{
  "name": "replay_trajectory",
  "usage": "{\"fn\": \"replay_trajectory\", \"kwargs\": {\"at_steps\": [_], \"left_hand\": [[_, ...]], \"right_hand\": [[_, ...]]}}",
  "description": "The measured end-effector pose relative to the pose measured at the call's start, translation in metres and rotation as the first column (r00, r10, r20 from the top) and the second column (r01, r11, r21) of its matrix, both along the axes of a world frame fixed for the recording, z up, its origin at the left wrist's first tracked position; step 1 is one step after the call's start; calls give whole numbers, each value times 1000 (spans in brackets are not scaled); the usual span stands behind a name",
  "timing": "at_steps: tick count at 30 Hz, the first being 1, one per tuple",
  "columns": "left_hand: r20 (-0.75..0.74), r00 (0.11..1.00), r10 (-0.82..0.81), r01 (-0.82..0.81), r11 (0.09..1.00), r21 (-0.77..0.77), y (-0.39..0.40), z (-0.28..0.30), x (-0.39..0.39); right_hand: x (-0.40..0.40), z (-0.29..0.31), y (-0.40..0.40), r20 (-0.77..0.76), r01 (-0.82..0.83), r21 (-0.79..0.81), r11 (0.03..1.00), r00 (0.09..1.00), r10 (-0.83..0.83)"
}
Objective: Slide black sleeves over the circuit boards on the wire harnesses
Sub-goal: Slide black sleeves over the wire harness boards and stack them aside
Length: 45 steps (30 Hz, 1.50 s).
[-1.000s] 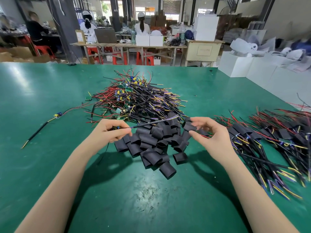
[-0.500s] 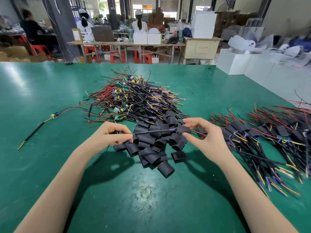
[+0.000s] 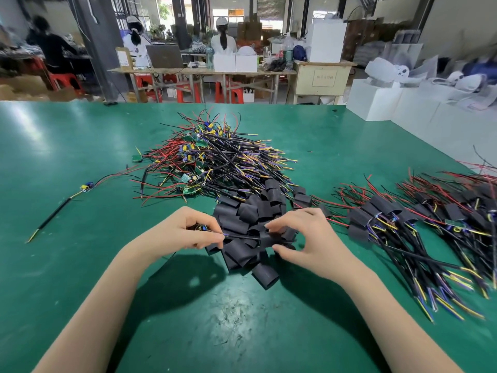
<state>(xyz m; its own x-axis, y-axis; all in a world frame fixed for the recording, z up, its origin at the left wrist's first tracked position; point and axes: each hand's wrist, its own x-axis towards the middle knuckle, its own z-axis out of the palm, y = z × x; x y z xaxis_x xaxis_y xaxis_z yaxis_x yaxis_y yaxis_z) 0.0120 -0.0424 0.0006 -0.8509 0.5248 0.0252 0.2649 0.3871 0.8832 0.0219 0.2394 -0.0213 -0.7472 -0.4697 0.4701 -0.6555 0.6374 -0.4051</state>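
My left hand (image 3: pixel 193 232) pinches the thin black harness cable (image 3: pixel 242 237); my right hand (image 3: pixel 301 238) grasps a flattened black rubbery sleeve (image 3: pixel 271 239), which may snag on wire tips if misaligned

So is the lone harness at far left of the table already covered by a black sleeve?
No, the board of the lone harness lies bare on the green table, its yellow and blue parts showing, with no sleeve over it.

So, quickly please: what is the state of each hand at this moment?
Left hand: closed, pinching a wire harness at its circuit-board end.
Right hand: closed in a fingertip grip on a black sleeve, with the harness wire entering it.
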Motion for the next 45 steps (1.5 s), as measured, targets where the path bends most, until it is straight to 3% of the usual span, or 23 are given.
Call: {"fn": "replay_trajectory", "kwargs": {"at_steps": [5,13,18,24,36,40,45], "left_hand": [[55,998,-40,43,998,-42,24,-11,3],[198,966,-165,130,975,180,22,-9,6],[238,971,13,-78,961,265,22,-17,2],[91,980,176,-194,947,255,28,-14,3],[23,989,145,-147,970,196,39,-15,7],[85,990,112,-130,958,256,41,-15,9],[234,962,140,-226,890,397,46,-19,10]], "right_hand": [[7,0,-18,-24,-64,-29,998,998,63],[10,7,-14,-7,-96,-130,987,995,96],[9,6,-13,-19,-100,-161,982,995,99],[9,4,-14,-27,-109,-175,978,994,106],[9,3,-18,10,-117,-245,963,992,123],[10,3,-18,17,-131,-214,968,990,138],[9,2,-17,23,-131,-162,978,990,136]]}}
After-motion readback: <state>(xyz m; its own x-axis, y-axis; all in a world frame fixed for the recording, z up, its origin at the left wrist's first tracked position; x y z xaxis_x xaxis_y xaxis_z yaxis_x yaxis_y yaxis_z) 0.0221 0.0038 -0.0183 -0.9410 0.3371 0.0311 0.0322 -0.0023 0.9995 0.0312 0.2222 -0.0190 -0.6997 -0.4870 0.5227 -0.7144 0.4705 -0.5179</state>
